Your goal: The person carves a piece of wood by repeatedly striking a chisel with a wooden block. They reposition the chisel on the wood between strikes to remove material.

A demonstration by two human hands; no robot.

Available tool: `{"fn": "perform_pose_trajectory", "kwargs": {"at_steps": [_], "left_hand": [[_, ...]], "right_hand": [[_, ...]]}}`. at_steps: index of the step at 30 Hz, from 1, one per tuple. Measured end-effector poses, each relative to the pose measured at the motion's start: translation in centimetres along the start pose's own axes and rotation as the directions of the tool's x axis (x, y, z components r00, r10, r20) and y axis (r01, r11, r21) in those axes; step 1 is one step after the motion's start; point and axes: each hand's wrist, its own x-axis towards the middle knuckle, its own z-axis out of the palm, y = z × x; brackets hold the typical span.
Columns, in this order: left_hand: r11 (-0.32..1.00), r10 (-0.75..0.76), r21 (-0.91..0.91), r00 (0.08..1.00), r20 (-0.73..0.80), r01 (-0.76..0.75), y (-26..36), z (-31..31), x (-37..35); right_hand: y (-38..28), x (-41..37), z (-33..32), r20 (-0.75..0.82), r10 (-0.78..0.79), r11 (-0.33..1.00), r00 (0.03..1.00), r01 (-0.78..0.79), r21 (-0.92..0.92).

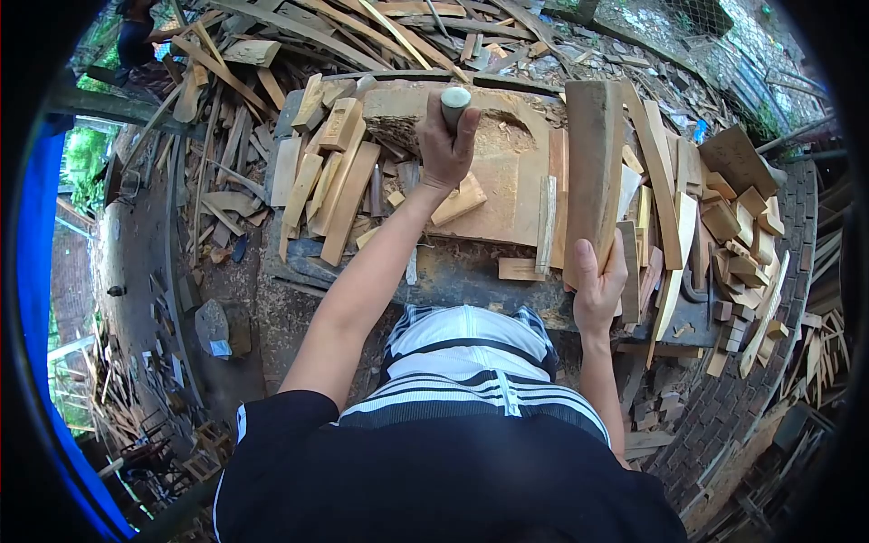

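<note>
My left hand [447,147] is closed round an upright handle [455,100] with a pale, rounded end, over the large wooden block [525,195] on the workbench. What lies below the handle is hidden by the hand. At the right of that block, my right hand [599,285] grips the lower end of a long, thick wooden board [593,172], thumb on its face. The board points away from me. Beneath my left forearm a small wood block [460,199] lies on the large block.
Long wood pieces [351,204] lie at the bench's left. Curved strips and small offcuts [742,231] crowd its right side. Behind the bench is a heap of scrap wood [362,36]. Part of another person [136,36] shows at the top left.
</note>
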Motion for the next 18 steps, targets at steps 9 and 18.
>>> {"fn": "perform_pose_trajectory", "kwargs": {"at_steps": [9,18], "left_hand": [[0.998,-0.064,-0.02,0.995,0.075,0.066,0.2,0.1,-0.3],[0.998,-0.057,-0.001,0.994,0.093,0.057,0.6,0.0,-0.1]], "right_hand": [[-0.7,-0.1,0.4,0.023,0.062,0.997,0.998,-0.063,0.047],[-0.2,0.9,0.7,0.065,-0.042,0.996,0.997,0.047,-0.071]]}}
